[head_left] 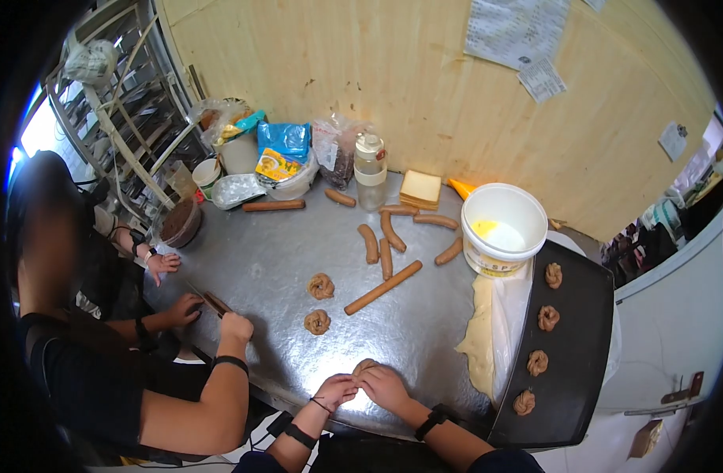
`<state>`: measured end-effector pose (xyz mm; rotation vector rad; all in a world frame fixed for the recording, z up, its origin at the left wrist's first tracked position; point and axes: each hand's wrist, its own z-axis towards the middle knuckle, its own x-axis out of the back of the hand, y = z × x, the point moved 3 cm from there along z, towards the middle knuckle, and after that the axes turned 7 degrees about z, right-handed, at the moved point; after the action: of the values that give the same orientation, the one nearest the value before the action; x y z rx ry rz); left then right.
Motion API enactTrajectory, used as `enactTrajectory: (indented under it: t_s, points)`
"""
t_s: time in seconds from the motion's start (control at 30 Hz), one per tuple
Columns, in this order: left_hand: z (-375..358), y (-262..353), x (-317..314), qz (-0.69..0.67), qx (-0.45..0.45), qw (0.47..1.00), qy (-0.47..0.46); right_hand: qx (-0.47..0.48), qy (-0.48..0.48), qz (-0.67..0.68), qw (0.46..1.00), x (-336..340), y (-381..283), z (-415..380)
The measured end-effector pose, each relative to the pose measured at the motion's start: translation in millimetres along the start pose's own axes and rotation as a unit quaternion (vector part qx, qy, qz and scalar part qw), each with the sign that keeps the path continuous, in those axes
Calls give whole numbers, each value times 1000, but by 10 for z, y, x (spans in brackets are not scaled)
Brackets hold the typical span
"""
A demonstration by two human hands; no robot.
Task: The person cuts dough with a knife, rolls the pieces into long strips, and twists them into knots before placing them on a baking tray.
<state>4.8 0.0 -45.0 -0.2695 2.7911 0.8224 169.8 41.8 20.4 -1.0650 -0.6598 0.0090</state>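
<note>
At the front edge of the metal table, my left hand (335, 391) and my right hand (383, 388) meet with fingers closed around a small piece of brown dough (366, 366). Most of that piece is hidden by my fingers. Just beyond lie two twisted brown dough rings, one (317, 322) nearer and one (321, 286) farther. A long brown dough roll (382, 288) rests diagonally to their right. Several shorter dough rolls (392, 232) are scattered behind it. On the black baking tray (570, 331) at right, several twisted dough rings (537, 363) sit in a line.
At left, a co-worker's hand (237, 325) grips a dark-handled tool; another person's hand (162, 265) rests nearby. A white bucket (503, 229), pale dough sheet (480, 339), bottle (370, 173), bread slices (420, 189) and brown-filled bowl (180, 223) stand around the metal table (267, 252).
</note>
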Motion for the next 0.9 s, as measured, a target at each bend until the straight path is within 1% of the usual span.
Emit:
enactTrajectory:
  t_s: [0.03,0.1,0.17,0.2,0.27,0.3,0.33,0.37,0.4,0.43,0.47,0.5,0.57,0.6,0.67,0.7,0.8,0.9]
  points:
    - [-45,-9,-20,-18,6,1000,-11,13,-7,-25,1000,-9,9,-25]
    - [-64,-36,-40,-37,12,999,-21,17,-13,-18,1000,8,6,-45]
    - [-38,-91,-49,-16,-22,1000,-8,22,-19,-11,1000,36,-44,-33]
    - [2,-145,-31,-16,-23,1000,-8,26,-9,-29,999,76,-101,-11]
    - [90,-214,6,3,-61,998,-3,31,1,-46,998,102,-151,10]
    - [101,-227,-2,4,-62,998,-3,4,24,-37,999,103,-135,1]
    - [114,-240,-18,-26,-66,997,-3,-24,48,-28,998,102,-124,-16]
    - [131,-257,-37,-58,-70,996,-3,-24,48,-28,998,94,-145,-66]
    - [104,-245,-91,-58,-70,996,-3,-143,32,29,989,80,-116,-151]
    - [69,-259,-125,-99,-46,993,34,-259,16,86,962,57,-84,-239]
    - [28,-273,-152,-139,-20,988,71,-261,17,85,961,46,-108,-281]
    - [15,-308,-169,-138,-18,988,69,-272,10,111,956,18,-124,-321]
    - [-33,-407,-208,-183,-7,983,7,-285,4,139,948,-12,-127,-373]
    - [-73,-436,-201,-182,-6,983,8,-294,11,149,944,-21,-121,-386]
    - [-157,-455,-244,-237,2,965,-108,-304,20,162,939,-45,-124,-400]
    - [-176,-474,-248,-240,5,967,-88,-312,20,170,934,-60,-127,-407]
    - [-238,-455,-262,-264,-1,958,-108,-323,21,194,926,-108,-103,-447]
    - [-286,-409,-316,-250,-10,964,-94,-327,34,212,920,-165,-92,-488]
